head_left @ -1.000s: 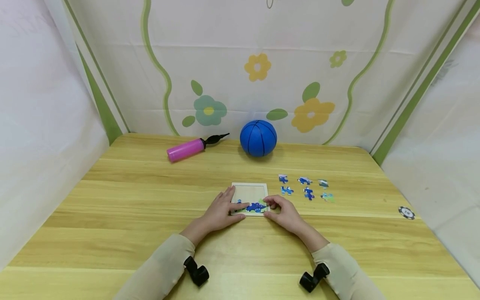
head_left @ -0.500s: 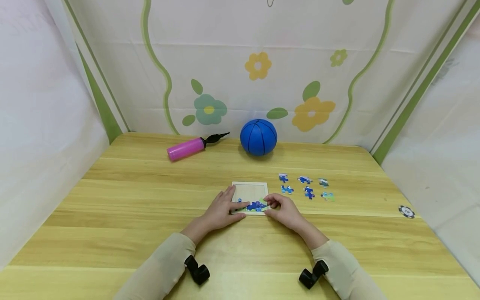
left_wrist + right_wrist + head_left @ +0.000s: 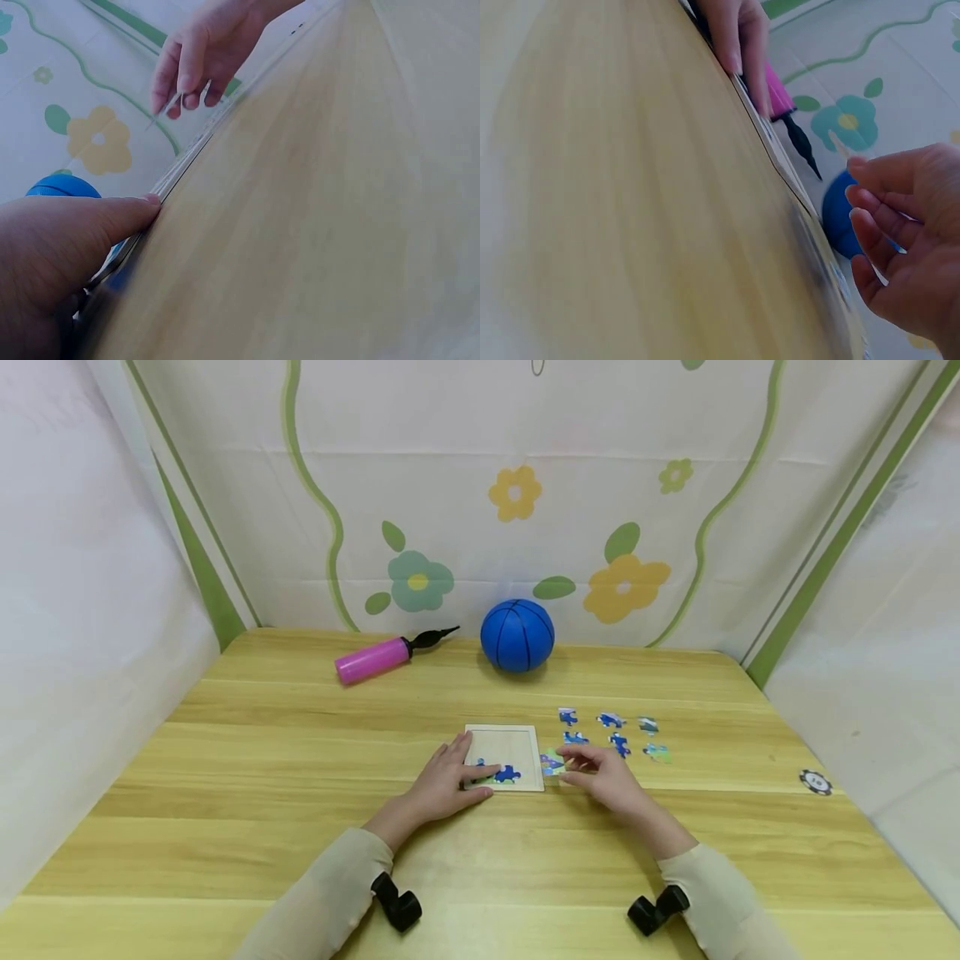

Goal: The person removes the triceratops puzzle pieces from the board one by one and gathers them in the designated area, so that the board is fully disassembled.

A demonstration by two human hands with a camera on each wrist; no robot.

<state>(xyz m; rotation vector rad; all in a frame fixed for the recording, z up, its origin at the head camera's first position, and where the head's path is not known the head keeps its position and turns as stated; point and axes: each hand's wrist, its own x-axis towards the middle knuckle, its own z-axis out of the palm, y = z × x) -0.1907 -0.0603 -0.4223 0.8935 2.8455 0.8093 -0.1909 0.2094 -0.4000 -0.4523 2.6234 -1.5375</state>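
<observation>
My left hand [image 3: 444, 779] rests on the left side of a square wooden puzzle tray [image 3: 536, 752], its fingers spread. Blue and green puzzle pieces [image 3: 507, 774] lie along the tray's lower edge, partly covered by that hand. Just past the tray's right edge, my right hand [image 3: 602, 774] pinches a green and purple puzzle piece [image 3: 552, 764] between thumb and fingers. In the right wrist view the pinched piece [image 3: 840, 147] shows edge-on, raised off the table. The upper part of the tray is bare wood.
Several loose puzzle pieces [image 3: 618, 744] lie in two rows right of the tray, the nearest partly behind my right hand. Behind are a blue ball [image 3: 517, 636] and a pink hand pump [image 3: 372, 661]. A round chip [image 3: 815, 782] lies near the right table edge.
My right hand has lifted the green and purple puzzle piece out of the tray's lower right corner and moved right with it. The left hand has stayed on the tray.
</observation>
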